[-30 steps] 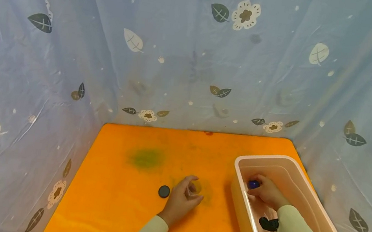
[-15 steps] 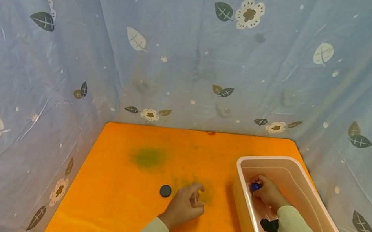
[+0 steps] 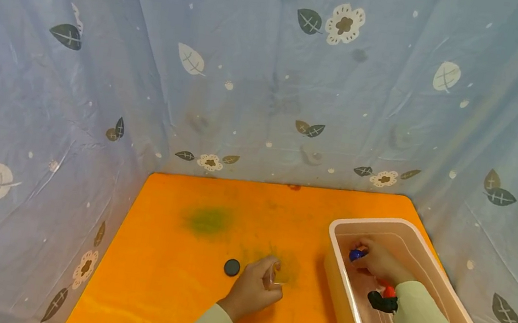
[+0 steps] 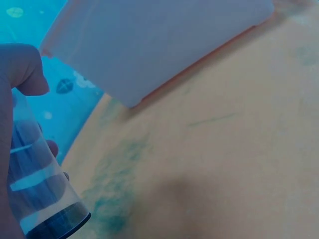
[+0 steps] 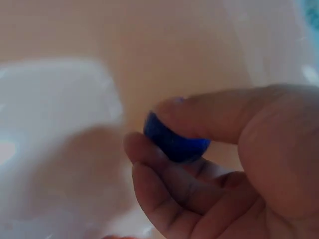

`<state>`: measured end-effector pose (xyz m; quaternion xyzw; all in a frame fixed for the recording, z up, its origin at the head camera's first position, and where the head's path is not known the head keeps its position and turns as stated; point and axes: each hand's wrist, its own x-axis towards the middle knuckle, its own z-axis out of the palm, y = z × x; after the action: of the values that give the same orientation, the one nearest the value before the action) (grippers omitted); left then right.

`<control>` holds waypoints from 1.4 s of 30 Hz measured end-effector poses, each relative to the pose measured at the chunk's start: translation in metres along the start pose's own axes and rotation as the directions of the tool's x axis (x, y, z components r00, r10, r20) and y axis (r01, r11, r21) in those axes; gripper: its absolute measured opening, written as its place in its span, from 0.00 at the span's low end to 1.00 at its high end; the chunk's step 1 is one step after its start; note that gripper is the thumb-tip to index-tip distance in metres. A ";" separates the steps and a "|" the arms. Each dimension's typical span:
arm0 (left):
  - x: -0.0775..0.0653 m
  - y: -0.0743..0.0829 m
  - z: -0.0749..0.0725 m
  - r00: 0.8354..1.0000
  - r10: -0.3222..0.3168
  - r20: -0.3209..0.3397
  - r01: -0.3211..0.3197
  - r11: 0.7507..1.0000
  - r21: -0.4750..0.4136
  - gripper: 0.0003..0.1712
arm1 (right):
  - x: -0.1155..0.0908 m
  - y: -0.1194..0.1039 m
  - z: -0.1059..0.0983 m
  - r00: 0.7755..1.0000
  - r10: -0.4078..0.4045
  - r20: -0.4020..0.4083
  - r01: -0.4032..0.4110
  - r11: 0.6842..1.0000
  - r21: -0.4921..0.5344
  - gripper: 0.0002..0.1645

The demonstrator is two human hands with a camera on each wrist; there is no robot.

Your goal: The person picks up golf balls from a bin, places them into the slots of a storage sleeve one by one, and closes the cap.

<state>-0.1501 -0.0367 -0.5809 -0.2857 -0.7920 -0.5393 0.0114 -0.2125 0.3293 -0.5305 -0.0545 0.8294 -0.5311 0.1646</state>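
Observation:
In the head view my left hand [image 3: 253, 286] grips a clear, see-through container over the orange table [image 3: 157, 285]. The left wrist view shows that clear container [image 4: 45, 184] with fingers around it and a dark rim at its lower end. Just left of this hand lies a small black disc [image 3: 232, 267]. Inside the pink bin [image 3: 342, 311] my right hand [image 3: 379, 260] pinches a small, rounded, shiny blue piece [image 5: 177, 144] between thumb and fingers; much of it is covered. A red object [image 3: 388, 292] shows in the bin by the right wrist, partly hidden.
The pink bin's long wall stands between the two hands. Blue curtains [image 3: 248, 99] with leaf and flower prints hang behind and on both sides of the table. A green smudge [image 3: 207, 220] marks the tabletop.
My left hand has moved slightly right with the clear container. The right hand has shifted a little inside the bin with the blue piece, and the red object has come into sight.

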 end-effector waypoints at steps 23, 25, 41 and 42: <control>-0.001 0.007 -0.003 1.000 -0.011 0.009 0.011 1.000 -0.007 0.21 | -0.052 -0.106 0.019 0.940 -0.236 -0.244 0.276 0.950 0.145 0.28; 0.000 0.009 -0.004 1.000 -0.018 0.011 0.018 1.000 0.002 0.21 | -0.055 -0.114 0.029 0.938 -0.256 -0.235 0.297 0.941 0.163 0.27; 0.007 0.025 -0.008 1.000 0.017 -0.013 -0.016 0.995 0.096 0.21 | -0.059 -0.134 0.100 0.957 -0.283 -0.071 0.291 0.936 0.198 0.23; 0.008 0.026 -0.008 1.000 0.027 -0.017 -0.025 0.994 0.106 0.21 | -0.059 -0.133 0.103 0.957 -0.284 -0.060 0.290 0.937 0.195 0.23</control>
<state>-0.1472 -0.0337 -0.5533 -0.2900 -0.8157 -0.4988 0.0407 -0.1346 0.1987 -0.4373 -0.1500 0.7567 -0.6316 0.0773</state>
